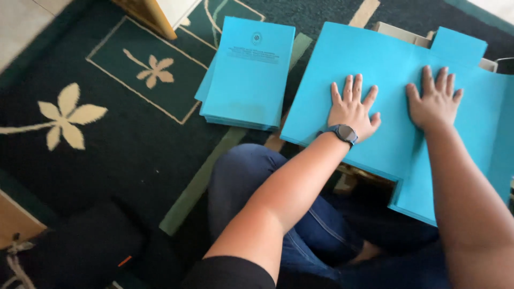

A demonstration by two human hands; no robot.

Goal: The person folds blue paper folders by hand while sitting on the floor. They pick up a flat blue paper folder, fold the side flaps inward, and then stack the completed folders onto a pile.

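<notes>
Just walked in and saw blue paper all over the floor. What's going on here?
A person sits on a dark green patterned carpet, pressing both palms flat on a large blue cut sheet that lies across their lap. The left hand, with a watch on its wrist, and the right hand lie side by side, fingers spread. To the left, apart from the sheet, a stack of blue folded covers sits on the carpet.

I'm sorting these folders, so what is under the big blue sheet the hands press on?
Beyond the blue sheet pressed by the left hand and right hand, a beige edge shows; the rest is covered.
</notes>
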